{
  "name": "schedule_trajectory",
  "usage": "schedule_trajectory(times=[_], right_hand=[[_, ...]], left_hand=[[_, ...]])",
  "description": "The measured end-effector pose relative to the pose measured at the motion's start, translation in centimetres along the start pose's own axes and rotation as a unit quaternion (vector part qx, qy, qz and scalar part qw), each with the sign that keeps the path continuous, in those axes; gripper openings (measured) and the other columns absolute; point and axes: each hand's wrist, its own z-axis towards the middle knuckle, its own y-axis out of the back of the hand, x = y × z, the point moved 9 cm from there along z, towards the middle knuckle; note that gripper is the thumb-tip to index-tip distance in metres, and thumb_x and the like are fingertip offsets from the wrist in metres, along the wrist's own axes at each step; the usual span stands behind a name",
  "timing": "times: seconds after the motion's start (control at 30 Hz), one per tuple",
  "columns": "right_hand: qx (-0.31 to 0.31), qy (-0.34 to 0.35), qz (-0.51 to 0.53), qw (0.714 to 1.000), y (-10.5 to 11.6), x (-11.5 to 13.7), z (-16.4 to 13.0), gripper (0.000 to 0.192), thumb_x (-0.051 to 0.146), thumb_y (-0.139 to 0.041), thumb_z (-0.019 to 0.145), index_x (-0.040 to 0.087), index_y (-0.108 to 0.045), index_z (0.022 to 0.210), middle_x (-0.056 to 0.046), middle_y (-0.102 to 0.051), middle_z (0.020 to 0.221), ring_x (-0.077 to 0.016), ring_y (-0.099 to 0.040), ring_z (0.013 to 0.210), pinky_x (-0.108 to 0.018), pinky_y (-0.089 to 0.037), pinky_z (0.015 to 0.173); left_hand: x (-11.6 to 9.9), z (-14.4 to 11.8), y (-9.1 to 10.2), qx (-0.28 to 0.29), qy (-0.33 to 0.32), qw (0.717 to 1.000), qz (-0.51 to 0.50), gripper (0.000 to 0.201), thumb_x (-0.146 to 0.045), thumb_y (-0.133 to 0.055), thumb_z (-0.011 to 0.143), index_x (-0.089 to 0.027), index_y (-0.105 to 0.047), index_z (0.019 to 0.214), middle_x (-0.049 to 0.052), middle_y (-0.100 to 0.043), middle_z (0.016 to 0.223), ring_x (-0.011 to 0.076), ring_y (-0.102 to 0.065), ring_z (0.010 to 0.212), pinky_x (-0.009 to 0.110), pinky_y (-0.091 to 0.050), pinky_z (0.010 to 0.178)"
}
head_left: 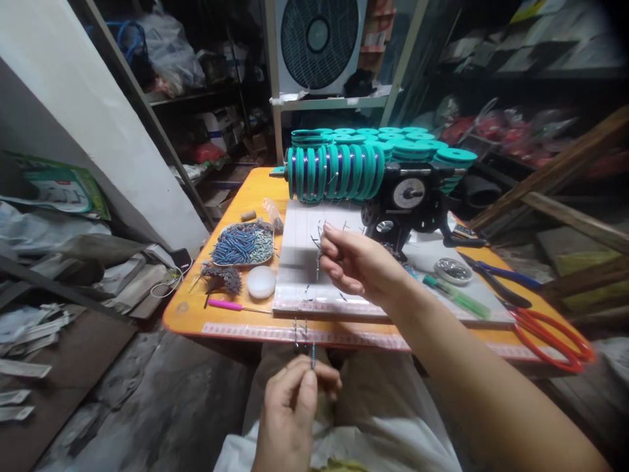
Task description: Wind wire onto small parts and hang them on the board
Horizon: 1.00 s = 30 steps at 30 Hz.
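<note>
Orange counter (258,187) at centre, white-framed box fan (318,35) top centre; left hand (293,393) pinches slim blue rod (313,356), right hand (346,259) grip unclear.

An orange table (189,307) edged with printed tape (344,338), a white board (293,255) laid across its middle, a tray (240,265) of small pieces (233,244) set at left, a white dish (261,282) placed beside it, a pink-handled tool (226,305) laid in front, red-handled scissors (586,351) laid at right

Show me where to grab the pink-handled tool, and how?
Probably by its pink handle, from above on the near side: it lies flat close to the table's front edge, with its thinner shaft pointing right.
</note>
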Motion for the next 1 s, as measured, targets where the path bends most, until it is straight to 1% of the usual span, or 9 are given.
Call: schedule_trajectory(times=[0.03,0.1,0.17,0.23,0.33,0.43,0.53,0.73,1.0], right_hand=[[0.005,0.01,-0.034,0.999,0.0,0.4,-0.2,0.04,0.05,-0.034,0.088,0.011,-0.033,0.083,0.005,-0.047,0.053,-0.0003,-0.031,0.029,-0.013,-0.016,0.029],[0.01,0.021,-0.12,0.993,0.2,1.3,-0.6,0.043,0.051,-0.036,0.088,0.009,-0.042,0.094,0.004,-0.048,0.052,0.0004,-0.032,0.029,-0.012,-0.017,0.03],[0.009,0.024,-0.208,0.978,0.3,2.1,-1.1,0.052,0.054,-0.038,0.087,0.006,-0.048,0.105,0.004,-0.046,0.049,0.0017,-0.031,0.029,-0.01,-0.017,0.031],[0.003,0.023,-0.274,0.962,0.3,2.9,-1.5,0.06,0.055,-0.039,0.086,0.004,-0.05,0.116,0.004,-0.045,0.048,0.0031,-0.032,0.03,-0.008,-0.018,0.033],[-0.008,0.025,-0.315,0.949,0.1,3.9,-2.0,0.067,0.055,-0.039,0.087,0.003,-0.049,0.126,0.004,-0.045,0.047,0.0042,-0.031,0.03,-0.008,-0.019,0.033],[0.003,0.022,-0.303,0.953,0.0,3.8,-2.2,0.069,0.058,-0.04,0.085,0.005,-0.048,0.128,0.005,-0.043,0.046,0.0037,-0.032,0.03,-0.008,-0.019,0.033],[0.04,0.004,-0.231,0.972,-0.1,2.6,-2.1,0.066,0.057,-0.043,0.084,0.006,-0.046,0.126,0.005,-0.044,0.047,0.0021,-0.032,0.03,-0.009,-0.019,0.031],[0.033,-0.046,-0.01,0.998,0.5,0.1,-0.8,0.04,0.05,-0.042,0.084,0.01,-0.033,0.087,0.006,-0.048,0.056,0.0,-0.034,0.031,-0.013,-0.018,0.029],[-0.002,-0.053,0.032,0.998,1.0,-0.4,-0.4,0.041,0.049,-0.044,0.082,0.011,-0.028,0.082,0.007,-0.04,0.051,0.0003,-0.029,0.03,-0.014,-0.012,0.029]], left_hand=[[-1.8,0.2,0.8,-0.039,-0.08,0.987,0.133,0.024,-0.031,-0.05,0.088,-0.02,-0.07,0.089,0.008,-0.067,0.093,0.0184,-0.062,0.09,0.034,-0.049,0.085],[-4.8,0.3,1.8,-0.124,-0.194,0.924,0.306,0.028,-0.025,-0.051,0.088,-0.026,-0.067,0.111,0.008,-0.061,0.108,0.0203,-0.052,0.106,0.039,-0.04,0.099],[-6.8,1.0,2.1,-0.171,-0.234,0.896,0.336,0.037,-0.022,-0.048,0.09,-0.028,-0.056,0.125,0.007,-0.057,0.115,0.0186,-0.049,0.111,0.037,-0.037,0.101],[-8.4,2.6,1.2,-0.133,-0.248,0.919,0.278,0.039,-0.023,-0.043,0.093,-0.029,-0.046,0.132,0.005,-0.053,0.127,0.0162,-0.046,0.121,0.033,-0.037,0.103],[-10.0,5.8,-0.5,-0.061,-0.186,0.965,0.172,0.038,-0.034,-0.039,0.095,-0.029,-0.044,0.133,0.002,-0.052,0.133,0.0132,-0.047,0.122,0.026,-0.037,0.101],[-10.6,7.8,-2.7,0.023,-0.13,0.985,0.114,0.031,-0.042,-0.035,0.096,-0.023,-0.058,0.105,0.0,-0.062,0.094,0.0089,-0.056,0.086,0.021,-0.042,0.077],[-10.7,8.4,-3.5,0.049,-0.124,0.989,0.067,0.035,-0.045,-0.037,0.094,-0.018,-0.054,0.079,-0.003,-0.048,0.066,0.0065,-0.045,0.064,0.02,-0.036,0.062],[-8.7,8.0,-3.8,0.107,-0.061,0.991,-0.044,0.032,-0.043,-0.046,0.091,-0.015,-0.055,0.081,0.0,-0.06,0.063,0.0082,-0.054,0.058,0.018,-0.044,0.059],[-4.9,4.1,-4.6,0.138,0.082,0.962,-0.221,0.03,-0.035,-0.046,0.091,-0.011,-0.059,0.078,0.006,-0.068,0.063,0.0127,-0.064,0.056,0.023,-0.051,0.063]])
